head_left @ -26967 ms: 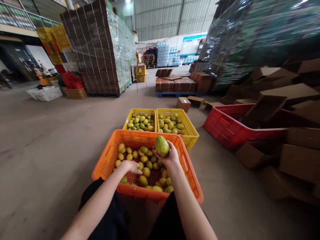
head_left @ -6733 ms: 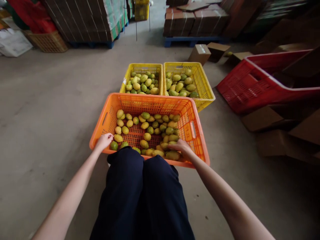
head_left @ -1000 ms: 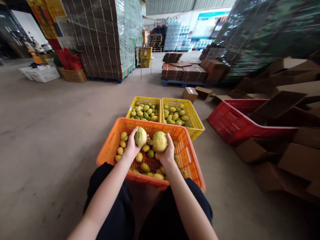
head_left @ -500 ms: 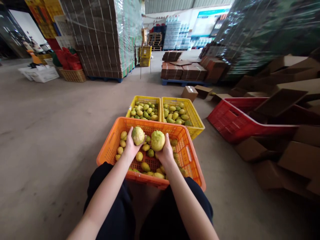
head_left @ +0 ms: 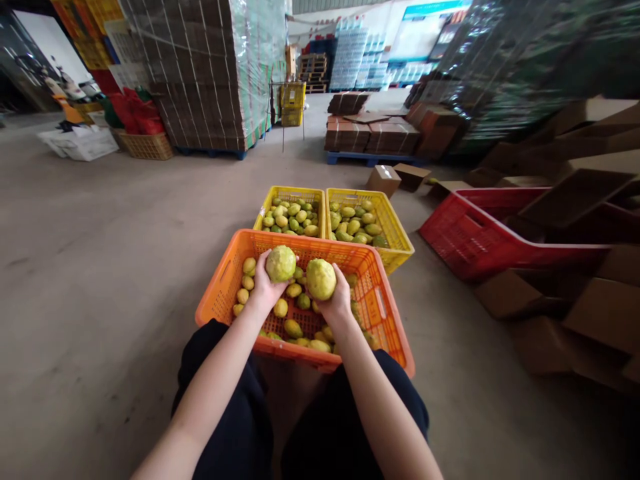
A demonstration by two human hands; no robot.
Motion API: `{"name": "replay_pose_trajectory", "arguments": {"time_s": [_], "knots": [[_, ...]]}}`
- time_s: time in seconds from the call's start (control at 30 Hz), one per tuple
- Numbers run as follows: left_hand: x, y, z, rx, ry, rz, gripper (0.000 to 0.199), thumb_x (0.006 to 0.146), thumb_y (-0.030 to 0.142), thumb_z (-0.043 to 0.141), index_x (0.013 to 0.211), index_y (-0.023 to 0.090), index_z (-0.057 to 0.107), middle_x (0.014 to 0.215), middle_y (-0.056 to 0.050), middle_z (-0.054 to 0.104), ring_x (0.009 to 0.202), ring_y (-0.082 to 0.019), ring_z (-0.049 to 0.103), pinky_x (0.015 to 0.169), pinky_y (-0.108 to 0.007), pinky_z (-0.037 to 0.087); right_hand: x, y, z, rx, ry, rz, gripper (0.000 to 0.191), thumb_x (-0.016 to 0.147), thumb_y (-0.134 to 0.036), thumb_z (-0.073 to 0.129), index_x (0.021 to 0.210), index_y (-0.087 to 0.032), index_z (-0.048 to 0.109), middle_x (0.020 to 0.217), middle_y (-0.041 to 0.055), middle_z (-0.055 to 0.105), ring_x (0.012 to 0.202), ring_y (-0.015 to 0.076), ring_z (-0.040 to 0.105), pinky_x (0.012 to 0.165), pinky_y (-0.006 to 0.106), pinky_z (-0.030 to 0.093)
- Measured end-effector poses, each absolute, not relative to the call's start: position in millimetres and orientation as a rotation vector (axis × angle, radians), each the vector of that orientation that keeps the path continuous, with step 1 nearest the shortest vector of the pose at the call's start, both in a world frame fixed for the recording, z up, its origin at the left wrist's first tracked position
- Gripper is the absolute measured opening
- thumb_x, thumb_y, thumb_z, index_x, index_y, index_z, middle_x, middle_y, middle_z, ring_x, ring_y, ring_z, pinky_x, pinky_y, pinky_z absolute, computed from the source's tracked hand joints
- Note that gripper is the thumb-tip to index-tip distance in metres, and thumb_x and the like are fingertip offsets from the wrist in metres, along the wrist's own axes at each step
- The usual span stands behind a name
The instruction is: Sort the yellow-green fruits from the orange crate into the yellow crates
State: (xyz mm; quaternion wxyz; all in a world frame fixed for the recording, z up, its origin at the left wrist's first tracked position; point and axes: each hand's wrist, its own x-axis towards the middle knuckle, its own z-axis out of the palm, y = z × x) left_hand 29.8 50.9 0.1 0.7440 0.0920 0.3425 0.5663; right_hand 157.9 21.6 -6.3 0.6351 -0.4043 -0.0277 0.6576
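My left hand [head_left: 269, 283] is closed around a round, bumpy yellow-green fruit [head_left: 281, 264], its fingers partly hidden behind it. A second bumpy fruit [head_left: 321, 279], much alike in size and colour, sits in my right hand [head_left: 339, 298], with the thumb along its right side. Both are held up side by side, slightly apart, above an orange plastic crate [head_left: 383, 303]. Scattered over the crate's slotted bottom are smaller oval yellow and green fruits [head_left: 293, 328]. My forearms hide part of the crate's near side.
Beyond the orange crate stand two yellow crates [head_left: 397, 240] full of similar fruit. To the right are a red crate [head_left: 463, 237] and open cardboard boxes [head_left: 600, 307]. Flattened cartons [head_left: 370, 133] lie on a blue pallet farther back, near tall wrapped stacks [head_left: 190, 73].
Both fruits have turned in my hands, showing other sides. My left hand has risen slightly and shifted right; the right one has moved a little. The view has tilted slightly.
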Motion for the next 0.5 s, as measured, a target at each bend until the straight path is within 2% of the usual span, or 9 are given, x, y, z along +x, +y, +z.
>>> {"name": "replay_pose_trajectory", "arguments": {"time_s": [0.1,0.2,0.33,0.4,0.5], "knots": [[32,54,-2,0.164,0.782,1.273,0.022,0.082,0.032,0.057,0.097,0.019,0.064,0.091,-0.005,0.070,0.086,-0.020,0.067,0.076,-0.031,0.055,155,25,-10,-0.928,-0.046,1.445,0.024,0.091,-0.033,0.049,0.081,-0.019,0.065,0.062,0.0000,0.071,0.052,0.0166,0.066,0.050,0.028,0.057],[33,55,-5,0.173,0.747,1.269,0.020,0.083,0.026,0.055,0.100,0.018,0.063,0.091,-0.004,0.071,0.087,-0.021,0.068,0.082,-0.035,0.056,152,26,-12,-0.881,-0.062,1.459,0.027,0.092,-0.036,0.048,0.085,-0.018,0.067,0.067,0.0016,0.073,0.061,0.0186,0.069,0.059,0.031,0.060],[30,53,-7,0.234,0.670,1.222,0.024,0.087,0.035,0.054,0.101,0.017,0.064,0.090,-0.007,0.071,0.088,-0.024,0.070,0.078,-0.036,0.058,156,24,-12,-0.805,-0.098,1.547,0.032,0.092,-0.041,0.047,0.083,-0.017,0.067,0.065,0.0027,0.072,0.049,0.0168,0.065,0.051,0.030,0.058],[28,51,-5,0.232,0.664,1.219,0.028,0.084,0.041,0.061,0.099,0.018,0.064,0.090,-0.007,0.071,0.088,-0.025,0.070,0.076,-0.035,0.059,160,22,-12,-0.787,-0.113,1.610,0.032,0.089,-0.043,0.051,0.081,-0.017,0.066,0.062,0.0031,0.071,0.045,0.0168,0.063,0.042,0.028,0.053],[25,49,-2,0.185,0.690,1.228,0.027,0.079,0.039,0.068,0.097,0.019,0.063,0.088,-0.005,0.069,0.084,-0.022,0.070,0.069,-0.028,0.059,164,21,-13,-0.804,-0.120,1.682,0.033,0.084,-0.049,0.054,0.079,-0.018,0.065,0.059,0.0045,0.070,0.045,0.0192,0.064,0.037,0.028,0.049]]}}
